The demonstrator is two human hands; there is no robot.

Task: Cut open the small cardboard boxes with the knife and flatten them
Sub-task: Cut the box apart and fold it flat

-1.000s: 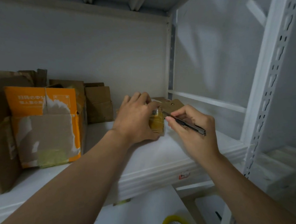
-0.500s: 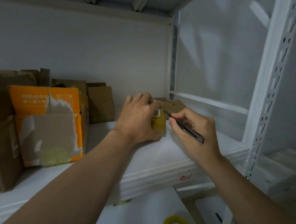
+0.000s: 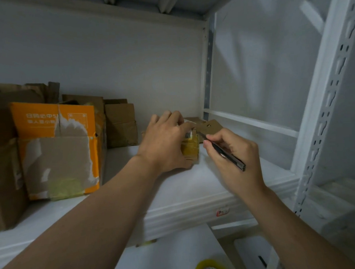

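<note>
Box [image 3: 190, 150] clamped by left hand [image 3: 164, 143]; right hand [image 3: 233, 160] grips knife [image 3: 225, 152] at its edge.

Far left of my fingers an orange box [image 3: 56, 149] leans on the white shelf [image 3: 195, 187]. Below them, near my wrists, lies a yellow tape roll [image 3: 210, 268].
</note>
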